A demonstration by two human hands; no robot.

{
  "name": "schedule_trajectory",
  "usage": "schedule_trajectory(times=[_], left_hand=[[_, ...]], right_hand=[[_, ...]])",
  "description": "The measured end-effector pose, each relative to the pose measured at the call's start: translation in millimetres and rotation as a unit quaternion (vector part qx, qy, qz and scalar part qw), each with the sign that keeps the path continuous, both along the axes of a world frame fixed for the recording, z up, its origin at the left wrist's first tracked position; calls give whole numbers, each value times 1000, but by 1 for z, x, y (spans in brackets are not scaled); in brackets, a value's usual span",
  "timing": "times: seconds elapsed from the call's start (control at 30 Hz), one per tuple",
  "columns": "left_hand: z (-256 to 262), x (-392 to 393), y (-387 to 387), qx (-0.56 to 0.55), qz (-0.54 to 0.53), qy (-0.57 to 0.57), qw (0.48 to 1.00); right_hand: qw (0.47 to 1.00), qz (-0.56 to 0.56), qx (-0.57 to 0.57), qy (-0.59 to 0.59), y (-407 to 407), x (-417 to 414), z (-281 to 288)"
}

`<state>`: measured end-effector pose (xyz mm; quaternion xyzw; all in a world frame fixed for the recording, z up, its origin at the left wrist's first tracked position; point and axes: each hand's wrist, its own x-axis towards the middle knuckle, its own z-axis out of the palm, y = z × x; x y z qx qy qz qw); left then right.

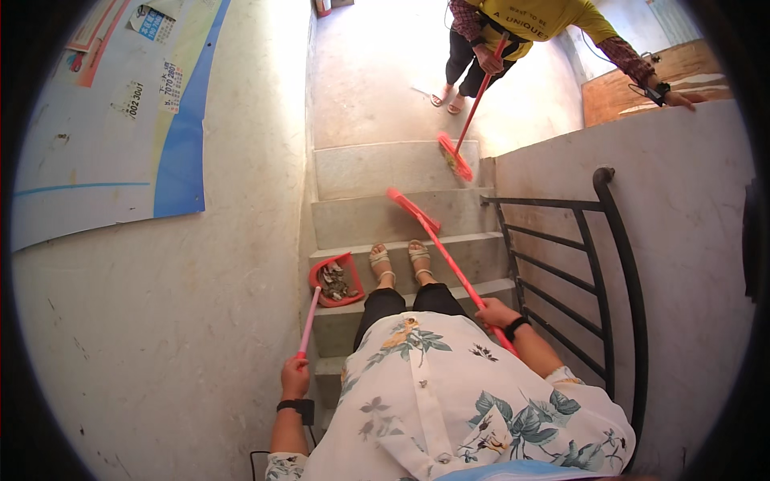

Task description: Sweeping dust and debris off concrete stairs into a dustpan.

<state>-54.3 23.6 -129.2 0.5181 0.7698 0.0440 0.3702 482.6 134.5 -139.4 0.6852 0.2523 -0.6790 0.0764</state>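
Observation:
My left hand is closed around the pink handle of a long-handled red dustpan, which lies on a concrete step beside the left wall with grey-brown debris in it. In my right hand is the red handle of a broom. That broom's red head is at the steps beyond my sandalled feet, towards the landing. Farther up, a second red broom is held by another person, its bristles by the top step.
Concrete steps run between a plastered left wall and a black metal railing. A person in a yellow top stands on the landing, one hand on the low right wall. A torn poster hangs at left.

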Motion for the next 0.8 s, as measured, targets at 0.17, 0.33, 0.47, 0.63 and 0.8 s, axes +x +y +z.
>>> schedule_trajectory(times=[0.17, 0.33, 0.47, 0.63, 0.8], left_hand=[[4, -2, 2, -5, 4, -4, 1000], [3, -4, 2, 6, -11, -14, 1000], [4, -7, 6, 7, -1, -29, 1000], [12, -11, 9, 3, 11, -28, 1000], [10, -14, 6, 9, 15, -25, 1000]], right_hand=[[994, -106, -36, -15, 6, 17, 29], [990, -21, 52, -126, 36, 28, -19], [969, 202, 4, -143, 65, 31, -57], [984, 136, -51, -105, 71, -18, -42], [994, -67, -63, -59, 68, -66, -28]])
